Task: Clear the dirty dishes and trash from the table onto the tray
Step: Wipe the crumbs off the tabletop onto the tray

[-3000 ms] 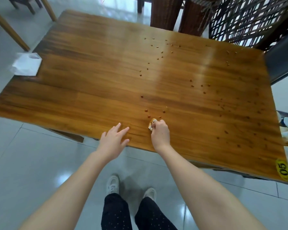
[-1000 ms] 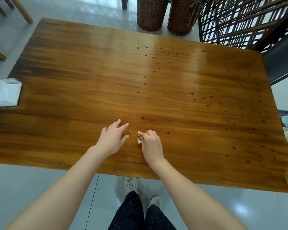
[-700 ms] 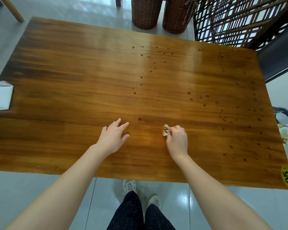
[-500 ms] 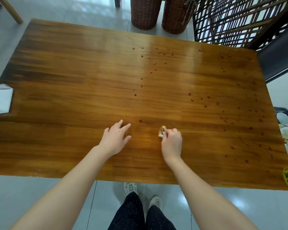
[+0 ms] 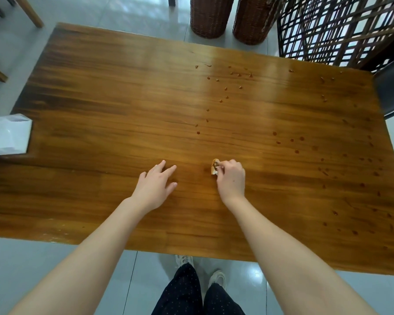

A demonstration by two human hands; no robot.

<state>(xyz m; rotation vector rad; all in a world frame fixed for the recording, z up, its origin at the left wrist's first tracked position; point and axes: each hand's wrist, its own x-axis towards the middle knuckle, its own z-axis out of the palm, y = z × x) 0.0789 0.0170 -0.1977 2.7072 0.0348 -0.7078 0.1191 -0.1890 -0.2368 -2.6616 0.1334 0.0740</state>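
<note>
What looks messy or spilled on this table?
Small brown drops are spattered over the middle and right part of the table, like splashed sauce. The right hand grips a stained crumpled napkin against the wood near them, seemingly to wipe.

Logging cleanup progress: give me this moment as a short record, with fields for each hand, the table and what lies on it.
left hand: flat on the table, fingers straight, holding nothing
right hand: fingers curled round a stained wad, held against the tabletop
spots: brown, scattered over the table's middle and right side
white paper: at the table's left edge
</note>
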